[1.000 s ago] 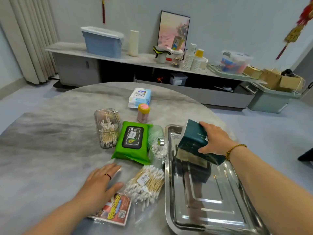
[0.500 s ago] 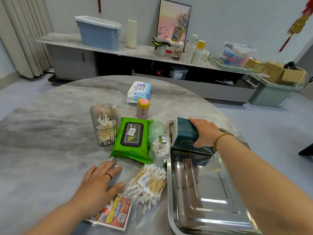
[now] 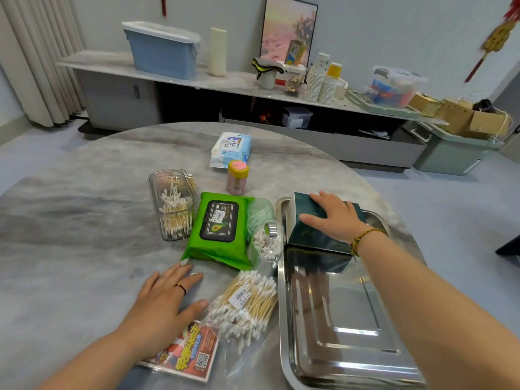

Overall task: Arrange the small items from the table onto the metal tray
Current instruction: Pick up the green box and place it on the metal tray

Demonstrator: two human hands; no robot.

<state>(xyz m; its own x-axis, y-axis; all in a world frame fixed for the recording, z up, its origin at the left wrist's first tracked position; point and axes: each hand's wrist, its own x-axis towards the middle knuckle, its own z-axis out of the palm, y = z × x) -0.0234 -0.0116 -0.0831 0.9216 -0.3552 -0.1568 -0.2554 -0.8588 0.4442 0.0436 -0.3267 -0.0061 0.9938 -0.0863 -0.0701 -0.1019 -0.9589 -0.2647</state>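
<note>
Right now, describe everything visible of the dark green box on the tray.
The dark green box looks like matte cardboard, rectangular, with faint gold print on its near face. It sits flat at the far end of the metal tray, mirrored in the steel. The right hand rests on its top, fingers straight.

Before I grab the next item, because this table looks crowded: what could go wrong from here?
1. The small jar stands right beside the left rim of the tray; reaching across it or nudging the tray could tip it over.
2. The tray lies close to the right edge of the table, so a push from the right hand, resting flat on the green box, might slide it outward.
</note>
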